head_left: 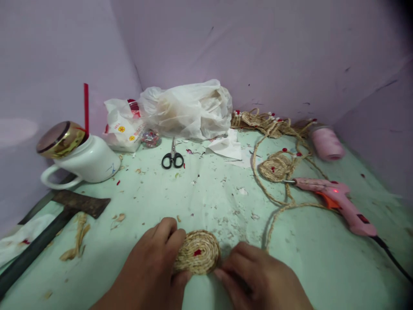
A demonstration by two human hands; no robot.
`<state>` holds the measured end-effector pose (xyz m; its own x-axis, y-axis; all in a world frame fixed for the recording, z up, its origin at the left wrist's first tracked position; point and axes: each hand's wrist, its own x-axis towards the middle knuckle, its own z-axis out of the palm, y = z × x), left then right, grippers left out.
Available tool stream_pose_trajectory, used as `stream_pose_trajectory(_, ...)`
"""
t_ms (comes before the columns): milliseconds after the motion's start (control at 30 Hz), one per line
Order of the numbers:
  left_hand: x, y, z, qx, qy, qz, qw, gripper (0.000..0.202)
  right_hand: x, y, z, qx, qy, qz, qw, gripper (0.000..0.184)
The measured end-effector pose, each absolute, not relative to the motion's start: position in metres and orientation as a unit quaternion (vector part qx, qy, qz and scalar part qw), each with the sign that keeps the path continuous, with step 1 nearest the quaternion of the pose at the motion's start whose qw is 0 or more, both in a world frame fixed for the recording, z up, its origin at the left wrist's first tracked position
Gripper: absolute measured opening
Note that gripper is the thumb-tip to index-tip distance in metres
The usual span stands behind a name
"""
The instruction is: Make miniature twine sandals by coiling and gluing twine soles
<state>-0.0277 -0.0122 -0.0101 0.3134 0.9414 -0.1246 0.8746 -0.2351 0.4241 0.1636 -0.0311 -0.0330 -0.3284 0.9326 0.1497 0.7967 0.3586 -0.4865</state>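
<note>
A round coil of jute rope (197, 252) with a small red bead at its centre lies on the pale green table (200, 193) near the front edge. My left hand (151, 267) curls around the coil's left side, fingers closed on it. My right hand (258, 280) pinches the coil's right edge, fingers pressed together. A length of jute rope (274, 215) runs from near my right hand up to a second small coil (275, 167).
A pink glue gun (335, 200) lies at the right, its light on. Black scissors (173, 158) rest mid-table. A white mug with gold lid (80, 157), a hammer (58, 219), plastic bags (187, 110), a pink thread spool (326, 143) and tangled rope (261, 120) stand further back.
</note>
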Motion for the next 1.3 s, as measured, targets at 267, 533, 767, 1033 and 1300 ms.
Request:
stream_pose_trajectory(267,-0.039,-0.009,-0.01,0.747,0.563,0.105,0.337,0.032,0.142,-0.009,-0.029,-0.522,-0.823,0.102,0.2,0.064)
stream_pose_trajectory(533,-0.066,0.005,0.006,0.66,0.547,0.176,0.483,0.047,0.138,-0.016,-0.036,-0.57,-0.805,0.097,0.135,0.06)
stream_pose_trajectory(767,-0.053,0.006,0.015,0.741,0.543,0.104,0.382,0.044,0.139,-0.016,-0.04,-0.559,-0.812,0.075,0.15,0.054)
stream_pose_trajectory(1033,-0.034,0.002,0.002,0.815,0.516,0.047,0.26,0.03,0.139,-0.014,-0.038,-0.524,-0.82,0.08,0.218,0.047)
stream_pose_trajectory(1300,-0.032,0.005,0.01,0.835,0.488,0.042,0.25,0.02,0.136,-0.024,-0.04,-0.489,-0.847,-0.002,0.21,0.027)
